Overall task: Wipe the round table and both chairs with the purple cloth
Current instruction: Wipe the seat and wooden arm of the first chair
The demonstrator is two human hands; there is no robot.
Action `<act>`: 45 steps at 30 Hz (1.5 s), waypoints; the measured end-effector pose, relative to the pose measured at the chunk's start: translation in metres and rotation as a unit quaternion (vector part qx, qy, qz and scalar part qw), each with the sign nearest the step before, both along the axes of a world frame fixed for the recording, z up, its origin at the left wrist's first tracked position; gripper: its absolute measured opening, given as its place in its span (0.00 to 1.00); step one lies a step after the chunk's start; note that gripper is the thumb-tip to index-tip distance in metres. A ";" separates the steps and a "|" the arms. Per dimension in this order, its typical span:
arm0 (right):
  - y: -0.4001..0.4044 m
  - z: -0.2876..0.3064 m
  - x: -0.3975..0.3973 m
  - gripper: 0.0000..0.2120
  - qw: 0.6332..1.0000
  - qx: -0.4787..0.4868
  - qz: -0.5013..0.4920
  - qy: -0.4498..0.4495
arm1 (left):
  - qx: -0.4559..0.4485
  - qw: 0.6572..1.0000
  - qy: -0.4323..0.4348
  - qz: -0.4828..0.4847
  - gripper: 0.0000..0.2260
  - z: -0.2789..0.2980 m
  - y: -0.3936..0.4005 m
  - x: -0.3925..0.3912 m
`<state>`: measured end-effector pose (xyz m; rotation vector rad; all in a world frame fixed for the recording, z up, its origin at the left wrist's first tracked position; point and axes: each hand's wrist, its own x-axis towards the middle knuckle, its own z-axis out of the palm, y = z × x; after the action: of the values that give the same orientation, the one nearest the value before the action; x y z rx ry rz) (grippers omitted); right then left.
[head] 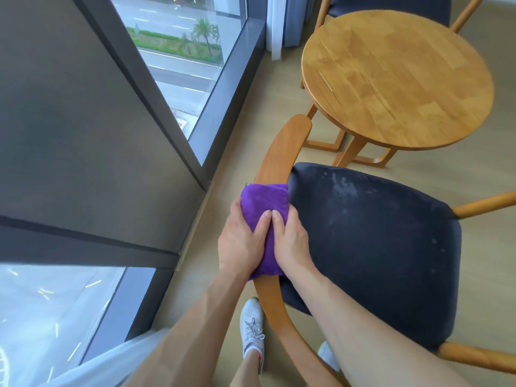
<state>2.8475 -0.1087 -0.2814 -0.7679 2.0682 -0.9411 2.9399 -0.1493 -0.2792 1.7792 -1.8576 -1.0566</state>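
The purple cloth (264, 203) is draped over the curved wooden backrest (282, 152) of the near chair. My left hand (241, 241) grips the cloth from the window side and my right hand (290, 244) grips it from the seat side, thumbs lying on top. The near chair's dark blue seat (371, 247) shows pale smudges. Beyond the chair stands the round wooden table (396, 79). Behind the table is the second chair (391, 4), with only part of its dark seat and wooden frame showing.
A floor-to-ceiling window with a dark frame (223, 88) runs along the left, close to the near chair. White curtains (275, 23) hang at the far corner. My feet in grey sneakers (252, 331) stand behind the backrest on the light wood floor.
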 end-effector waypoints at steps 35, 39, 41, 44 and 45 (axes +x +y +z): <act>0.164 0.056 -0.006 0.26 0.872 0.241 0.397 0.154 | 0.253 0.855 0.232 0.390 0.28 0.019 0.249 -0.012; 0.197 0.067 -0.018 0.27 0.863 0.223 0.411 0.192 | 0.269 0.830 0.236 0.428 0.33 0.037 0.282 -0.029; 0.216 0.071 -0.025 0.27 0.862 0.209 0.402 0.227 | 0.266 0.815 0.257 0.446 0.33 0.043 0.298 -0.039; 0.245 0.077 -0.037 0.26 0.869 0.179 0.387 0.254 | 0.271 0.799 0.279 0.458 0.33 0.049 0.322 -0.056; 0.253 0.079 -0.041 0.25 0.869 0.169 0.387 0.258 | 0.274 0.794 0.285 0.461 0.33 0.052 0.329 -0.062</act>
<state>2.8061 0.1446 -0.2021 -1.6003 1.9595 0.0937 2.8779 0.1793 -0.2271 1.9499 -0.2051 -1.5001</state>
